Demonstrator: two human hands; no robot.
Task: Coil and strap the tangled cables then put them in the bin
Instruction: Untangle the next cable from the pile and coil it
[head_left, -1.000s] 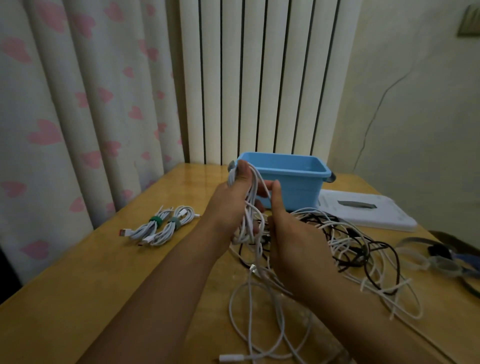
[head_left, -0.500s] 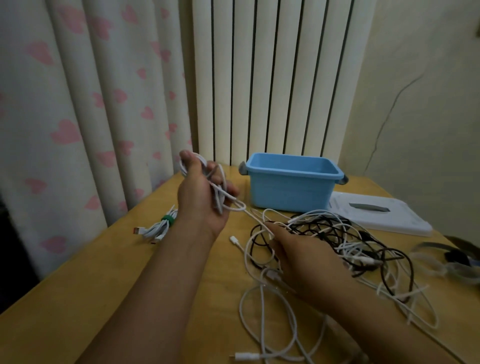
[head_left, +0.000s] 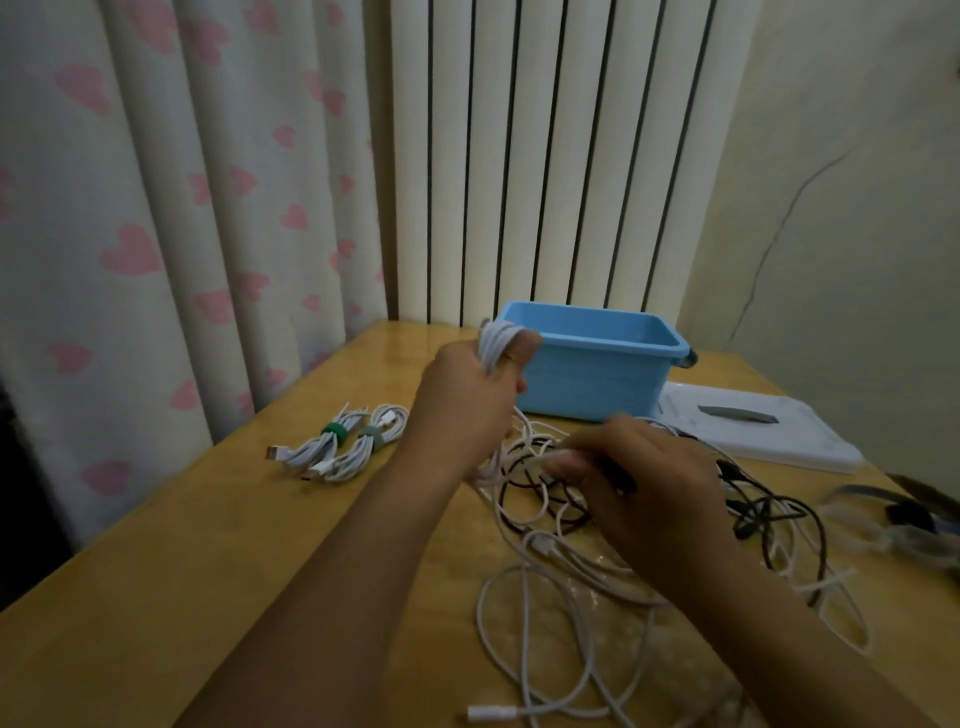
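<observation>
L hand (head_left: 470, 400) grip is tight on white loops (head_left: 496, 340) by the blue bin (head_left: 597, 374), R hand (head_left: 649, 478) pinches the white cable (head_left: 550, 457) in the messy pile (head_left: 675, 525) w/ black ones, so a hard pull may knot it.

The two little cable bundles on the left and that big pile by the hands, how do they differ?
The two bundles are coiled, each strapped, all white, and untouched. The pile is loose, tangled, mixes white and black, and the right hand reaches into it. Both lie on the wooden table.

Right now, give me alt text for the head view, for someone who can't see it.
The left hand grips a white cable coil beside the blue bin, while the right hand pinches a strand in the tangled cables. Two strapped coils lie on the wooden table.
</observation>
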